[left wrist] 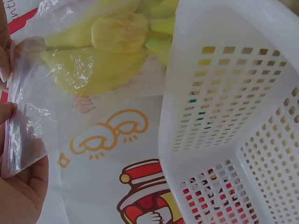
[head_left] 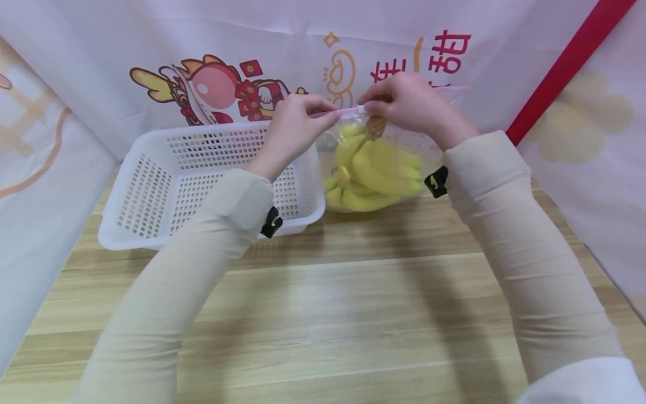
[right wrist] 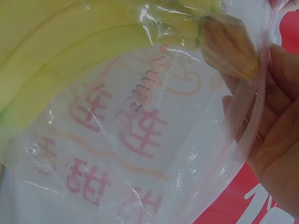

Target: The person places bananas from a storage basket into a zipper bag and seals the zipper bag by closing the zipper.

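Observation:
A clear zip bag (head_left: 431, 147) with a pinkish top strip holds yellow bananas (head_left: 378, 168). Its top edge is stretched between both hands beside the basket. My left hand (head_left: 295, 128) pinches the strip at the left, thumb below and fingers above. Close by, my right hand (head_left: 409, 104) pinches the strip by a small white slider (head_left: 360, 109). The bananas' brown stem end (right wrist: 230, 45) lies just under the strip in the right wrist view. In the left wrist view, the bag's corner (left wrist: 28, 154) lies over the left fingers.
A white perforated plastic basket (head_left: 108, 233) stands left of the bag, under the left forearm. Both rest on a wood-grain table (head_left: 323, 320). Behind is a white printed cloth (head_left: 282, 45) with red characters and a cartoon, and a red band (head_left: 565, 70) runs down the right.

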